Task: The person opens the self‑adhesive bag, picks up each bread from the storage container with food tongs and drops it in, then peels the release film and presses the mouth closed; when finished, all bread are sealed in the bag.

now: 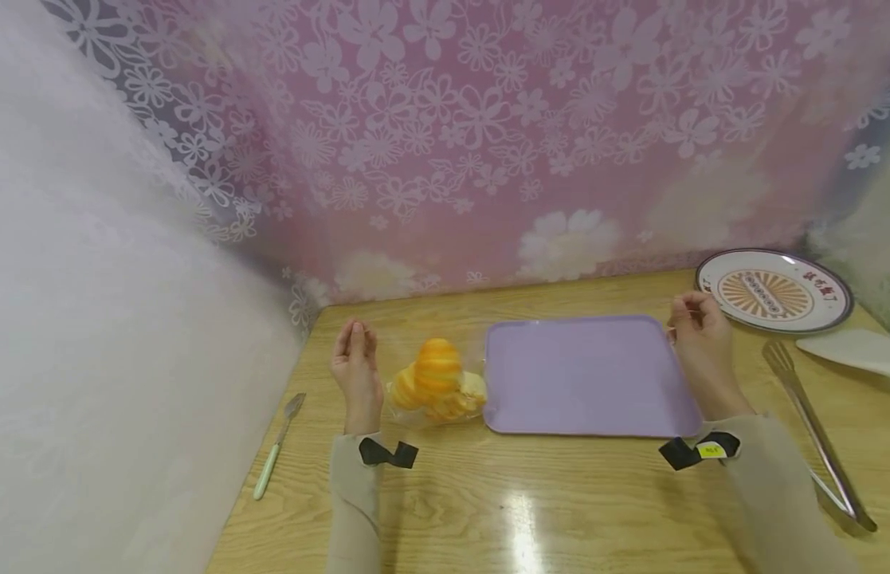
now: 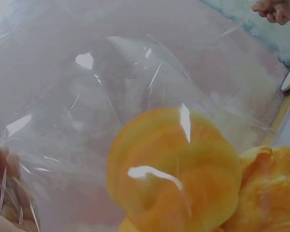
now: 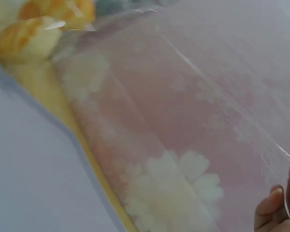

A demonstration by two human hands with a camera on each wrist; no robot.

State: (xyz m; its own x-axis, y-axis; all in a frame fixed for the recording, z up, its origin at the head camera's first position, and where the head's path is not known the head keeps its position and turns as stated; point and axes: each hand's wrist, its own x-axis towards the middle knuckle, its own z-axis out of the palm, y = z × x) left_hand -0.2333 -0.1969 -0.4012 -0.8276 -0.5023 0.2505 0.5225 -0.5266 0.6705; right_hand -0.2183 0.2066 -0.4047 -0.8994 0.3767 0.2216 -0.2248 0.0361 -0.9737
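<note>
Yellow-orange striped bread rolls (image 1: 437,368) lie in clear plastic film (image 2: 135,87) on the table, just left of the lilac tray (image 1: 588,379). My left hand (image 1: 357,371) is raised beside the rolls, pinching the film between thumb and fingers; the left wrist view shows it crumpled there. Beyond the tray's right edge, my right hand (image 1: 703,351) pinches another part of the film with curled fingers. A thin, shiny fold of it runs to those fingers (image 3: 270,208) in the right wrist view. Whether the film is a bag or a loose sheet I cannot tell.
A patterned white plate (image 1: 767,293) stands at the back right. Near it lie a white flat-bladed utensil (image 1: 849,351) and metal tongs (image 1: 825,442). A small green-handled knife or spreader (image 1: 276,450) lies by the table's left edge. Flowered curtain (image 1: 488,159) hangs behind.
</note>
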